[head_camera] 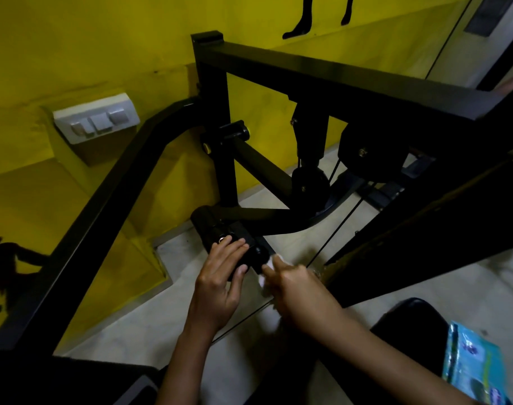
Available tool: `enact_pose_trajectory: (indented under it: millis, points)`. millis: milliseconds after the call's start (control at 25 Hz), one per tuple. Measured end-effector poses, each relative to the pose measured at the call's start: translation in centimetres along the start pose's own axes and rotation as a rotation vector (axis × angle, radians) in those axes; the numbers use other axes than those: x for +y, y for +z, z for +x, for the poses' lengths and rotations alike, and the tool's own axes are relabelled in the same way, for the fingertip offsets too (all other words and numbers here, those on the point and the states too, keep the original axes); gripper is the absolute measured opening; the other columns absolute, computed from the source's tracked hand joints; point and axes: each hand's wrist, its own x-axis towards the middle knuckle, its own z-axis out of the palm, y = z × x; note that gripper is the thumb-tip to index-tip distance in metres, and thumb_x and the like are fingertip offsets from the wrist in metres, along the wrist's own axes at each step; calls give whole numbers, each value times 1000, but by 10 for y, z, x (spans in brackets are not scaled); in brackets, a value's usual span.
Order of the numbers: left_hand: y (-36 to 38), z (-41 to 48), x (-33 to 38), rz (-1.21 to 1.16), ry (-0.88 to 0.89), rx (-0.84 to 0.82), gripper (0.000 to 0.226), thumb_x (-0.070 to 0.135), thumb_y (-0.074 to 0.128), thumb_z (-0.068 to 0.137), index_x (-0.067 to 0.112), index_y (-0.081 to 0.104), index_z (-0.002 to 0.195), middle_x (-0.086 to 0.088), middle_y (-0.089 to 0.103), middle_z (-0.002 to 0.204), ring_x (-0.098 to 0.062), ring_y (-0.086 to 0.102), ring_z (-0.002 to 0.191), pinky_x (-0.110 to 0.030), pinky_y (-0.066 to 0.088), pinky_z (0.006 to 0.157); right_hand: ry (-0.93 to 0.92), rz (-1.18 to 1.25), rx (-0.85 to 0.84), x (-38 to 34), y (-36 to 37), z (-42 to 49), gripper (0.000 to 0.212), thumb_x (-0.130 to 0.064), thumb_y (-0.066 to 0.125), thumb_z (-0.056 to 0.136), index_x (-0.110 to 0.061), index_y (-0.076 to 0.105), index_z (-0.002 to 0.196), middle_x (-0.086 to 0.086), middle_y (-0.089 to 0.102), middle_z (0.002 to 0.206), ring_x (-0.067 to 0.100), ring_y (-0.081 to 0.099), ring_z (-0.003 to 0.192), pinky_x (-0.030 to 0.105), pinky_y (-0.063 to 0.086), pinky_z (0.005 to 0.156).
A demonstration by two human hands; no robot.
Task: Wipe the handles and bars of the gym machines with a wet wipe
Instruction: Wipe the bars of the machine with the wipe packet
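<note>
A black gym machine stands against a yellow wall, with a square top bar (322,74), a curved side bar (126,182) and a low black handle (217,229) near the floor. My left hand (220,282) rests on that handle with its fingers laid over the top and the thumb at the near side. Just right of it, my right hand (296,285) holds a crumpled white wet wipe (268,305) and presses it to the handle's right end. Part of the wipe hangs below the hand.
A white switch panel (96,118) is mounted on the yellow wall at left. Black pulleys (372,153) and thin cables (331,235) run behind the handle. A blue wet-wipe pack (474,363) lies at lower right by a black seat pad (410,325). The floor is pale tile.
</note>
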Motion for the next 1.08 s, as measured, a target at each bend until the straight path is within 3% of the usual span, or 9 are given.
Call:
enact_pose_trajectory:
  millis: [120, 320, 480, 560, 760, 880, 920, 1000, 1080]
  points:
    - [2, 0, 0, 3, -1, 11, 36, 22, 44, 91, 8, 60, 120, 2, 52, 127, -6, 34, 130, -26, 23, 113, 30, 3, 43, -6, 3, 16, 28, -18, 42, 97, -19, 54, 122, 6, 40, 138, 24, 51, 116, 36, 40, 99]
    - [1, -1, 2, -16, 9, 27, 35, 21, 44, 91, 7, 61, 118, 3, 52, 125, -5, 34, 129, -30, 23, 113, 37, -251, -130, -10, -15, -58, 41, -12, 41, 95, -14, 38, 136, 10, 30, 143, 27, 40, 128, 49, 10, 113]
    - [1, -1, 1, -23, 21, 32, 35, 21, 43, 91, 7, 60, 119, 3, 52, 125, -5, 33, 130, -33, 25, 111, -87, -150, 81, -24, -27, -29, 52, -6, 41, 95, -9, 25, 145, 11, 9, 155, 26, 21, 140, 35, 26, 111]
    - [1, -1, 1, -23, 19, 32, 37, 21, 43, 91, 5, 60, 119, 1, 53, 125, -6, 33, 129, -36, 28, 108, -117, -79, 67, -22, -11, -3, 49, -8, 40, 95, -8, 29, 144, 10, 7, 156, 25, 7, 144, 33, 24, 113]
    - [1, -1, 1, -13, 22, 24, 36, 21, 43, 90, 5, 60, 118, -4, 57, 123, -10, 35, 128, -32, 24, 111, -71, -186, -48, -10, 2, -28, 39, -8, 50, 91, -5, 50, 130, 13, 30, 144, 28, 34, 131, 38, 45, 96]
    - [1, -2, 1, -28, 27, 37, 35, 21, 44, 91, 6, 60, 118, -1, 55, 124, -8, 35, 129, -30, 23, 112, -38, -119, -40, -8, -14, -29, 37, -7, 44, 95, -9, 44, 132, 12, 43, 135, 27, 54, 111, 39, 49, 90]
    - [1, -2, 0, -27, 29, 36, 35, 21, 44, 91, 6, 60, 118, -2, 55, 124, -9, 35, 129, -30, 22, 112, -31, -105, -18, -8, -15, -21, 45, -5, 45, 94, -11, 36, 138, 14, 36, 143, 28, 51, 117, 39, 48, 93]
    - [2, -1, 0, -20, 34, 31, 36, 20, 44, 91, 4, 60, 118, -7, 57, 125, -13, 35, 130, -29, 21, 112, -61, -119, -73, -8, -10, -1, 50, -3, 47, 93, -8, 34, 141, 13, 6, 156, 28, 20, 141, 38, 36, 108]
    - [1, -1, 1, 10, 43, 19, 37, 19, 43, 91, 2, 59, 119, -11, 57, 126, -15, 34, 130, -26, 17, 113, -92, -138, -100, -9, -1, 7, 47, -7, 42, 95, -4, 33, 141, 11, -5, 156, 22, -2, 145, 37, 25, 114]
